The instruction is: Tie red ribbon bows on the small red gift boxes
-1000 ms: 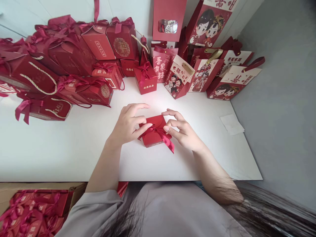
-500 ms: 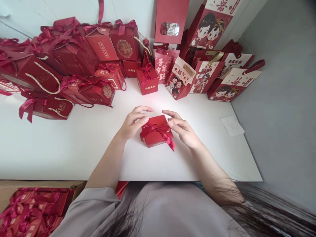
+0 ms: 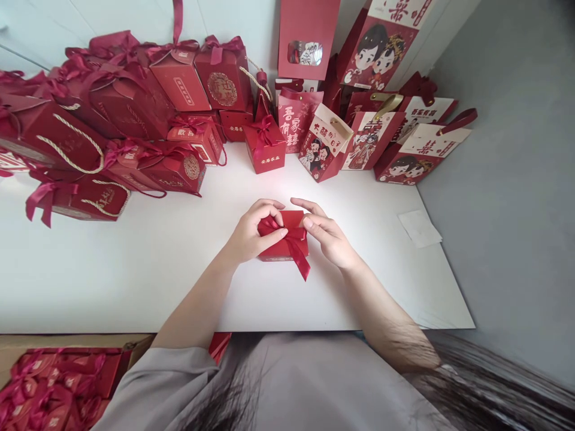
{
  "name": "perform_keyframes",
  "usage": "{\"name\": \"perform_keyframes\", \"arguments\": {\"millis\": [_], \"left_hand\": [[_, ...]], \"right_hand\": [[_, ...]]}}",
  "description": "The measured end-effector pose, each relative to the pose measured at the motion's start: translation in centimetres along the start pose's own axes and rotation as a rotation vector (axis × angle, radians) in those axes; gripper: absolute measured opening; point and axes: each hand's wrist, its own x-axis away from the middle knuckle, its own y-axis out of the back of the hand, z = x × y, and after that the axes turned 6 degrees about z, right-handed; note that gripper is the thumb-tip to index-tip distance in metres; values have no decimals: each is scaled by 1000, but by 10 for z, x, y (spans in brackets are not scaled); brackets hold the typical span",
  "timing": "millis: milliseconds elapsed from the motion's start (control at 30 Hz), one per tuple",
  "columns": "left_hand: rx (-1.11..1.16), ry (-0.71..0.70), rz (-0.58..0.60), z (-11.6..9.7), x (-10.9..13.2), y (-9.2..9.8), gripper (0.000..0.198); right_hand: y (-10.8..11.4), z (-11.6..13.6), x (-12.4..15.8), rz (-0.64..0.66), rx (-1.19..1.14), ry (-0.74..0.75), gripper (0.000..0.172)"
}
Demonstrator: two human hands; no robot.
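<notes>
Centre of the white table, slightly toward the near edge: small red box, one, lying flat between both hands. Left part of lid hidden behind the left fingers.

Across the lid: ribbon, one, dark red satin, tied in a bow, one tail trailing over the front right corner onto the table.

Hands, two.
- Left hand: curled, thumb and forefinger pinched on the bow's left loop.
- Right hand: fingers bent, tips touching the box's right top edge beside the bow; pinching or merely pressing, not determinable.

Rear of table, against the wall:
- Heap of gift boxes, dark red, with ribbon bows and rope handles, overlapping; count not determinable.
- Upright bowed box, one, nearest item behind the hands, well apart from them.
- Lettered bag, one, red.
- Window bag, one, tall, red, clear pane in front.
- Cartoon bags, at least four, some partly covering one another.

Right of the hands, near the table's right edge: paper slip, one, white, flat, well apart from the box.

Below the near edge, lower left: carton, one, brown, filled with ribboned red boxes too crowded to count, partly covered by a grey sleeve.
</notes>
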Motion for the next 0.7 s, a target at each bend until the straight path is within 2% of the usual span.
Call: {"name": "perform_keyframes", "arguments": {"millis": [133,233,300,333,433,500,600,700], "left_hand": [[-14,22,5,-1,-1,-2,10],[54,71,11,1,1,0,19],[145,63,95,6,3,10,36],[178,38,165,9,4,17,51],[120,0,359,22,9,42,114],[-13,55,416,33,13,53,139],[-208,157,466,46,17,54,144],[-338,235,476,49,16,45,142]], "right_hand": [[-1,-2,-5,-33,48,5,40],[-3,-5,-5,-67,36,-13,31],[-1,-7,-2,-60,5,-48,28],[2,-8,-1,-39,-12,-59,32],[19,-13,3,135,-67,-25,52],[33,-18,4,287,-70,4,79],[46,-25,5,405,64,-61,117],[44,-29,5,409,224,-109,129]]}}
